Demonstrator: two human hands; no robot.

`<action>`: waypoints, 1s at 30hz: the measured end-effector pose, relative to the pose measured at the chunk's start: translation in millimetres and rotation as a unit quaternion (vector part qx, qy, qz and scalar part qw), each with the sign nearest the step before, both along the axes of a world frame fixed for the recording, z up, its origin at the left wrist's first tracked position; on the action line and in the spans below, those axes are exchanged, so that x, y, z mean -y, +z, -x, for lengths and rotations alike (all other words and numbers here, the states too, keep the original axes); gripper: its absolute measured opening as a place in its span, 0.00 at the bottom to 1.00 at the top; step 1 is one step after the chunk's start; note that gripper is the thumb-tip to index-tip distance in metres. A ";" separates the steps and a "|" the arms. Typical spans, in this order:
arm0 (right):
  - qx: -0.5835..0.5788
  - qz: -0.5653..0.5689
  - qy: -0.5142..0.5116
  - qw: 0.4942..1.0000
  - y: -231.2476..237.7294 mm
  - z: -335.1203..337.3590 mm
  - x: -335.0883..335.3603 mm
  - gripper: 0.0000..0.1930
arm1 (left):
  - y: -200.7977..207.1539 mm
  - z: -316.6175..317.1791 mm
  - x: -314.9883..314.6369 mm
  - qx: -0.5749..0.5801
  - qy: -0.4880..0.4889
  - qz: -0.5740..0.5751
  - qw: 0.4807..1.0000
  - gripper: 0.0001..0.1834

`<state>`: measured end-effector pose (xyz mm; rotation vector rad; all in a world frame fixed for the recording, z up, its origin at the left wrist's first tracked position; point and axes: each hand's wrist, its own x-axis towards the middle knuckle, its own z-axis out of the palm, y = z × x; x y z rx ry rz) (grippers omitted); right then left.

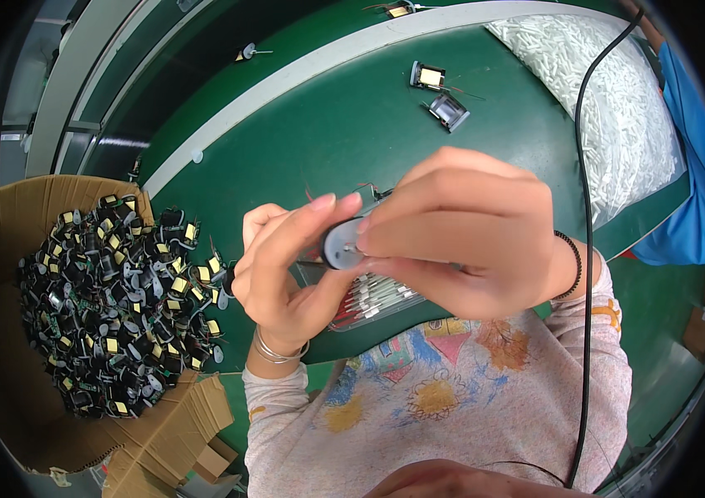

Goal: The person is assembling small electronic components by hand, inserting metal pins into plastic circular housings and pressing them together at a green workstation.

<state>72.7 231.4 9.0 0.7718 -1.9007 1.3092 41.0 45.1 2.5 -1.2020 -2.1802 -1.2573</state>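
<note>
In front of my chest, my left hand [278,270] is closed around a small black device with a round grey end [341,245], its thumb and fingers on either side. From the right, my right hand [469,228] pinches at the middle of that grey end. Its fingertips hide whatever they hold there. Below both hands a shallow clear tray [379,297] carries many thin white sticks with reddish ends, partly covered by the right hand. A dark part with thin wires [376,192] shows just behind the hands.
At left stands a cardboard box [4,332] heaped with black devices [120,307]. Two loose devices [431,76] [450,112] lie toward the back of the green table [286,141]. A clear bag of small white tubes [610,108] sits at right, behind a hanging black cable [582,166].
</note>
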 end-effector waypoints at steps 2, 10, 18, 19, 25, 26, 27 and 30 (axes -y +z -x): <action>0.047 -0.013 0.003 0.999 7.4 -2.4 -3.1 0.10 | -2.5 -2.4 -1.2 0.033 0.004 -0.017 0.999 0.23; 0.018 -0.084 -0.070 0.994 6.1 -6.5 -5.3 0.11 | -5.7 -4.0 -1.0 0.225 -0.088 -0.168 0.956 0.13; 0.031 -0.044 -0.057 0.997 -7.8 0.2 3.1 0.11 | -10.1 -11.5 -3.0 0.040 0.000 -0.096 0.995 0.12; 0.033 -0.021 -0.047 0.998 -9.6 0.5 3.4 0.11 | -9.8 -12.2 -3.1 0.079 -0.009 -0.119 0.990 0.12; 0.016 -0.038 -0.049 0.998 -9.5 -5.1 9.2 0.11 | -9.9 -15.3 -6.6 0.183 -0.031 -0.226 0.956 0.11; 0.018 -0.014 -0.024 0.999 -11.0 -1.8 9.0 0.10 | -8.8 -16.0 -6.8 0.160 -0.014 -0.218 0.963 0.12; 0.020 0.010 0.003 1.000 -13.0 2.3 8.6 0.10 | -6.1 -15.3 -6.5 0.159 -0.011 -0.222 0.962 0.12; 0.065 0.069 0.052 0.994 -23.2 26.2 5.3 0.10 | 0.9 -7.4 -4.9 0.006 0.070 -0.084 0.994 0.13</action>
